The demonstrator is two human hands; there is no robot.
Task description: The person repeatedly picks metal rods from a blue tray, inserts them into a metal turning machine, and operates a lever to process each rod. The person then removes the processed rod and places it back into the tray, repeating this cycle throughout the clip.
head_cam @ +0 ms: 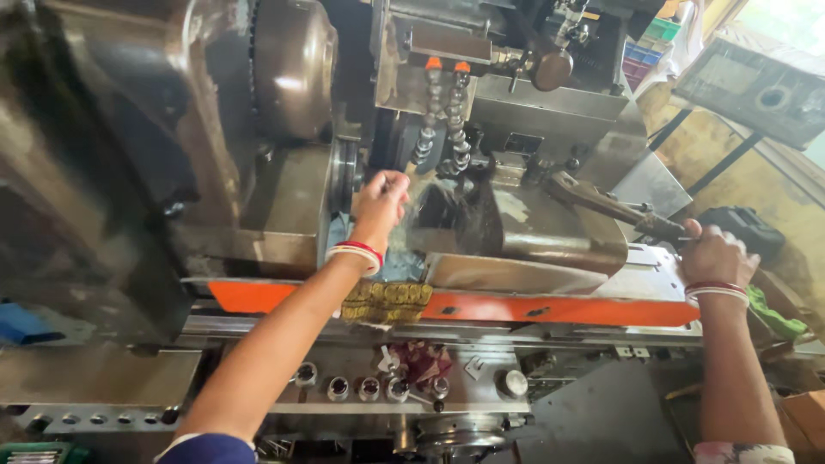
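Observation:
My left hand (380, 199) reaches into the grinding machine, fingertips pinched on a small thin part that I can barely make out, just below the two segmented coolant hoses (440, 120) with orange tips. Coolant splashes around the fingers. My right hand (715, 254) is closed around the end of a long dark metal lever (601, 203) that runs up and left toward the machine head. Both wrists wear red and white bangles.
An orange rail (550, 308) crosses the machine front, with a folded yellowish cloth (385, 301) draped on it. Below is a panel with several round knobs (369, 388) and a reddish rag (421, 359). A large round housing (292, 64) sits upper left. A green cloth (773, 314) lies at right.

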